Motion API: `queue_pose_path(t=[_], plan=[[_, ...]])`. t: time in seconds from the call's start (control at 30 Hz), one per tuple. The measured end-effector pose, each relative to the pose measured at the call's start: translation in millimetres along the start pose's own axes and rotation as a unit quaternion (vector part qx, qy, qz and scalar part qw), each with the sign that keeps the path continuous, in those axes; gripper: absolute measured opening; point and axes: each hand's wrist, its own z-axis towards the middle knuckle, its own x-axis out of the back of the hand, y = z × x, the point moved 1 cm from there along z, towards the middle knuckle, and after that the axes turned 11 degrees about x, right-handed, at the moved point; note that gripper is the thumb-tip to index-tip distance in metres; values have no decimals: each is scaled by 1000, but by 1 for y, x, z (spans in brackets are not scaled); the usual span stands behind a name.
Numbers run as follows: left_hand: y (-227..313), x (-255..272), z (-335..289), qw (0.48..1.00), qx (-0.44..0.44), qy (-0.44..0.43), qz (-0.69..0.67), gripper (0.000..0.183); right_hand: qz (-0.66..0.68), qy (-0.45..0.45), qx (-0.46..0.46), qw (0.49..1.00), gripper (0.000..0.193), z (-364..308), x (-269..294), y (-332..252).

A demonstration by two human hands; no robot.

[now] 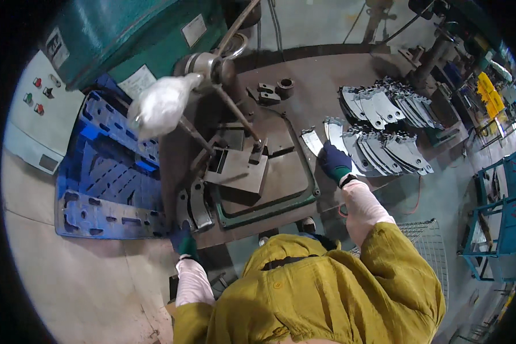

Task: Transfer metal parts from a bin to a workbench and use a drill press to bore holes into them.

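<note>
My right hand [333,161], in a dark blue and green glove, is at the near left end of the rows of curved metal plates [378,150]. Its fingers close on the end of a pale plate [336,135], and another plate [312,141] lies just left of them. My left hand [185,239], gloved alike, is low at the bench's front edge. It is beside two curved plates [199,205] left of the press bed; its fingers are too dark to make out. Between my hands, a steel block fixture [238,174] sits on the green-edged press bed [289,199].
Several more plates [372,106] lie farther back. A press lever with a white-wrapped end [163,106] stretches over the bench. Blue pallets [109,221] and a control box [43,109] stand left. A wire basket [433,246] is at the right, with blue racks [499,212] beyond.
</note>
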Motion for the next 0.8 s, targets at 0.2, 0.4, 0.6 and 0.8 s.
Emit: queue_pose_path(t=[0.2, 0.4, 0.6, 0.8], plan=[[0, 11, -29, 999, 6, 41, 18, 67, -2, -57, -60, 997, 46, 33, -21, 14], [-3, 25, -53, 996, 61, 52, -38, 61, 6, -107, -90, 990, 64, 52, -16, 24], [29, 23, -65, 988, 111, 102, 36, 58, 6, -123, -100, 987, 80, 45, -4, 22], [35, 12, -47, 986, 50, 140, 75, 56, 39, -63, -29, 997, 31, 31, -16, 32]])
